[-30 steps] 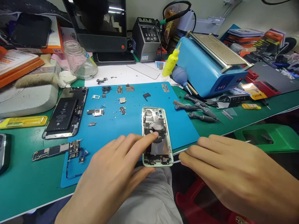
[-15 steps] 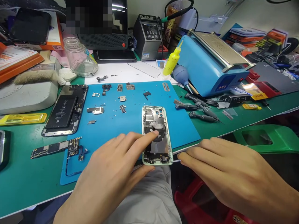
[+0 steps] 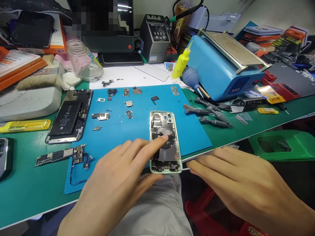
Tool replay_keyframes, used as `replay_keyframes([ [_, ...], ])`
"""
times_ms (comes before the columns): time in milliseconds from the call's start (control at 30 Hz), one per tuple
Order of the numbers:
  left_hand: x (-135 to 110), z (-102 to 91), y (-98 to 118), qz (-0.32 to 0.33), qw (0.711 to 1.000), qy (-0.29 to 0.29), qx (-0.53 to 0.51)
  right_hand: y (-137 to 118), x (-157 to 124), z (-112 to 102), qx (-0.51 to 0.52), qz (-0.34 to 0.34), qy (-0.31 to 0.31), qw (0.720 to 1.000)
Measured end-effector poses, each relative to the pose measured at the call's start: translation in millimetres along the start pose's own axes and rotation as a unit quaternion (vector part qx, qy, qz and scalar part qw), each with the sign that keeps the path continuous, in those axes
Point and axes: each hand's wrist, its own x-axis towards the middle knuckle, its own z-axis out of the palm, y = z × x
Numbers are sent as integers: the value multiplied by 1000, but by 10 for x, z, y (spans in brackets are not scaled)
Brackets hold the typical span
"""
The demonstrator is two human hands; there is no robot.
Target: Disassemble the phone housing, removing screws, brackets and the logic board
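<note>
My left hand (image 3: 120, 177) grips an opened phone housing (image 3: 169, 155) with a pale green frame at the mat's front edge. The index finger presses on its inside and the thumb is at its lower edge. My right hand (image 3: 233, 178) pinches a thin metal tool (image 3: 185, 169), mostly hidden by the fingers, its tip at the housing's lower right corner. On the blue mat (image 3: 137, 134) behind lie small brackets, screws, a SIM tray (image 3: 100, 100) and a camera module (image 3: 112, 91). A logic board (image 3: 55, 157) lies left of my left hand.
Left on the bench is a phone screen assembly with a battery (image 3: 65, 119). Screwdrivers (image 3: 214, 122), an air blower (image 3: 190, 77), a yellow bottle (image 3: 180, 65) and a blue heating machine (image 3: 216, 72) stand or lie to the right. A glass jar (image 3: 83, 62) is at the back left.
Hands, housing and tool hold nearly the same pose. The view has shifted very slightly.
</note>
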Motion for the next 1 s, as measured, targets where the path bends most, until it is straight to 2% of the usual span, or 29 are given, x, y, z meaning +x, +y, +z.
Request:
replay_keyframes([
  [200, -13, 2, 8, 4, 1000, 3, -3, 60, 27, -9, -1, -41, 6, 999],
  [367, -16, -1, 7, 0, 1000, -2, -5, 88, -7, 62, 32, -6, 1, 999],
  [700, -24, -2, -3, 1, 1000, -2, -10, 94, 1, 113, 65, 14, -6, 998],
  [1000, -38, -6, 12, -4, 1000, -3, -1, 30, -18, 83, 16, 1, 24, 1000],
])
